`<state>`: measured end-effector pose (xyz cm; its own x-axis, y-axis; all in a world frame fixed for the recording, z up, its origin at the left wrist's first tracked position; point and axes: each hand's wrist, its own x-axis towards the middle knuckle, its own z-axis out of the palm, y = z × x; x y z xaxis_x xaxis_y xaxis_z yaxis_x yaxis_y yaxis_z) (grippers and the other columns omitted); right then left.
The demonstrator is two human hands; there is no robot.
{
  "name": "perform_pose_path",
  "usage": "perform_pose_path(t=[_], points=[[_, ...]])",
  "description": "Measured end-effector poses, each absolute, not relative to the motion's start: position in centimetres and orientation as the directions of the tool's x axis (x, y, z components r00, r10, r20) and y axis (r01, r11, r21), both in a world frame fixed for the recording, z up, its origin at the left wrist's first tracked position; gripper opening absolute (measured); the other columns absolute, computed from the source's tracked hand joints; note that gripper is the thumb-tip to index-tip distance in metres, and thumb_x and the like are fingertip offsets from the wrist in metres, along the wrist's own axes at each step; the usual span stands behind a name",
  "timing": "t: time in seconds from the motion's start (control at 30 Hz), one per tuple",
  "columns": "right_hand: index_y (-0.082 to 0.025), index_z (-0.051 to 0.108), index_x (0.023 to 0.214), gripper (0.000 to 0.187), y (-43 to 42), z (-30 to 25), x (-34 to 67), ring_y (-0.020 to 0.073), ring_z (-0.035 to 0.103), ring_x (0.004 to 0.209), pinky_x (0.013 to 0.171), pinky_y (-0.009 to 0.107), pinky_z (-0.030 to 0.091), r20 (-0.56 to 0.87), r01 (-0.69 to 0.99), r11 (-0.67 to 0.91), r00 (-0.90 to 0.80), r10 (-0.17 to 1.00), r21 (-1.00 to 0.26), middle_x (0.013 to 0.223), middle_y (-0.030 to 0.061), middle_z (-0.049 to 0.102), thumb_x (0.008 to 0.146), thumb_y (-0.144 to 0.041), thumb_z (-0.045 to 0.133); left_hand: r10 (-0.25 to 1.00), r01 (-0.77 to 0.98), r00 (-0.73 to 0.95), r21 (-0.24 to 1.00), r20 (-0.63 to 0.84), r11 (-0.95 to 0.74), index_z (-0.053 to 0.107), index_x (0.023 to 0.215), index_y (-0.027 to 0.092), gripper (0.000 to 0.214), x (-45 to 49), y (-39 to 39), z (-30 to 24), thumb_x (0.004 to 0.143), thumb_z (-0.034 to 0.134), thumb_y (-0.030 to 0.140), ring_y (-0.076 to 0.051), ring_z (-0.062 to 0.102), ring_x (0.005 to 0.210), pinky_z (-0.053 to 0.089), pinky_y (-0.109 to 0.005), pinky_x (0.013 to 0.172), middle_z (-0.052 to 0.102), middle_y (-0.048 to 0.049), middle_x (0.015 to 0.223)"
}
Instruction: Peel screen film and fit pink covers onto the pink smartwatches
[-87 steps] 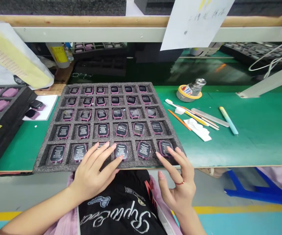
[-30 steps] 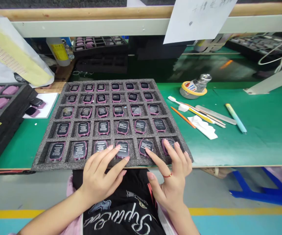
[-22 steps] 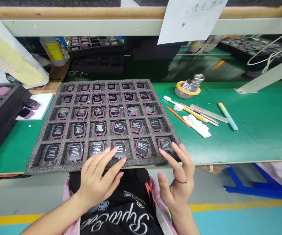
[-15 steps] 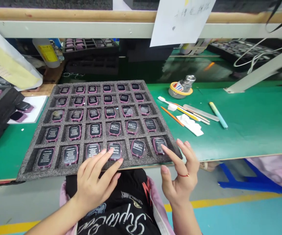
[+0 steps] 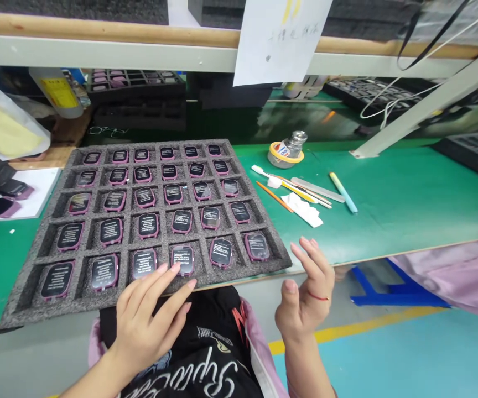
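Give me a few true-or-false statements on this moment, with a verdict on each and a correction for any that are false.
1. The left hand touches a pink-cased smartwatch in the front row of the grey foam tray. True.
2. The right hand grips a watch. False: it is raised beyond the tray's front edge, holding nothing.
3. Each tray row holds six watches. True.
4. The roll of yellow tape stands left of the tray. False: it stands right of the tray, on the green mat.
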<state>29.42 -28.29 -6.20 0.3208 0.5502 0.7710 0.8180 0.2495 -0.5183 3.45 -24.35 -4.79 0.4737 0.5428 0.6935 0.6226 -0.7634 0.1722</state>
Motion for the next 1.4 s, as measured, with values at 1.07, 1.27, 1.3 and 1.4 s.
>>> perform_pose_path(t=[1.07, 1.27, 1.3, 1.4], points=[[-0.014, 0.059, 0.135, 0.044, -25.5, -3.5, 18.4, 0.0381, 0.042, 0.142, 0.116, 0.055, 0.031, 0.599, 0.791, 0.557, -0.325, 0.732, -0.253, 0.144, 0.0216, 0.054, 0.098, -0.038, 0.054, 0.704, 0.871, 0.189, 0.214, 0.685, -0.443, 0.067, 0.127, 0.025, 0.036, -5.4, -25.4, -5.5, 0.093, 0.064, 0.033, -0.035, 0.049, 0.138, 0.041, -0.050, 0.110, 0.053, -0.0142, 0.148], [-0.020, 0.064, 0.130, 0.037, -25.3, -3.2, 18.2, 0.0391, 0.040, 0.144, 0.116, 0.057, 0.028, 0.583, 0.793, 0.571, -0.366, 0.726, -0.213, 0.147, 0.0181, 0.052, 0.099, -0.037, 0.053, 0.705, 0.868, 0.215, 0.199, 0.676, -0.455, 0.066, 0.129, 0.025, 0.035, -5.5, -25.4, -5.6, 0.095, 0.061, 0.032, -0.034, 0.049, 0.137, 0.041, -0.048, 0.108, 0.055, -0.0160, 0.144], [-0.019, 0.064, 0.131, 0.038, -25.3, -3.1, 18.2, 0.0391, 0.039, 0.144, 0.117, 0.057, 0.027, 0.585, 0.787, 0.576, -0.366, 0.724, -0.220, 0.147, 0.0182, 0.052, 0.099, -0.037, 0.053, 0.705, 0.866, 0.217, 0.200, 0.676, -0.458, 0.066, 0.129, 0.024, 0.035, -5.5, -25.4, -5.5, 0.095, 0.060, 0.032, -0.034, 0.049, 0.137, 0.041, -0.048, 0.108, 0.055, -0.0163, 0.144], [-0.015, 0.059, 0.135, 0.043, -25.2, -3.0, 18.3, 0.0392, 0.039, 0.144, 0.117, 0.057, 0.029, 0.600, 0.761, 0.584, -0.335, 0.727, -0.283, 0.147, 0.0202, 0.051, 0.099, -0.037, 0.051, 0.708, 0.865, 0.205, 0.214, 0.676, -0.455, 0.066, 0.128, 0.025, 0.034, -5.5, -25.4, -5.4, 0.095, 0.060, 0.032, -0.033, 0.049, 0.137, 0.041, -0.048, 0.108, 0.055, -0.0157, 0.144]])
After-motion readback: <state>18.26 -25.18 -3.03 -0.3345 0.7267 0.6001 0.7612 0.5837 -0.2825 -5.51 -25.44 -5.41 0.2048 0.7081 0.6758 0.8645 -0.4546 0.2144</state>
